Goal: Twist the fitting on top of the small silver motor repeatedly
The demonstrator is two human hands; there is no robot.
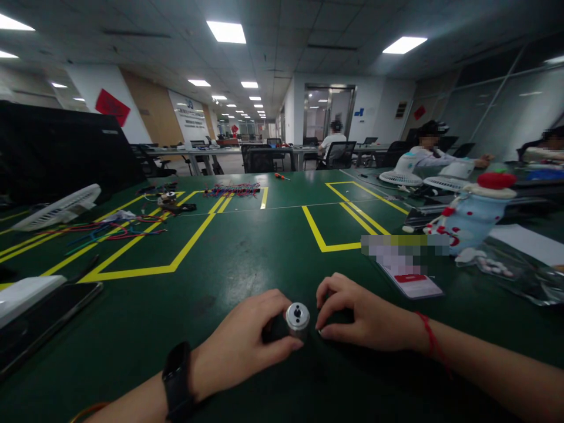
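Note:
My left hand [247, 343], with a black watch on its wrist, grips a small cylindrical motor [296, 320] with a silver end cap and dark body, held just above the green table [247, 247]. Close on the motor's right, my right hand [359, 317] rests on the table with its fingers curled and pinched together. Whether those fingers hold some small part is hidden. A red string circles the right wrist.
A phone [39, 323] and a white box [26, 294] lie at the left. Coloured wires [106, 232], a white fan grille [59, 207], a card [412, 281] and a decorated bottle [473, 220] lie farther out. Other people sit at the far right.

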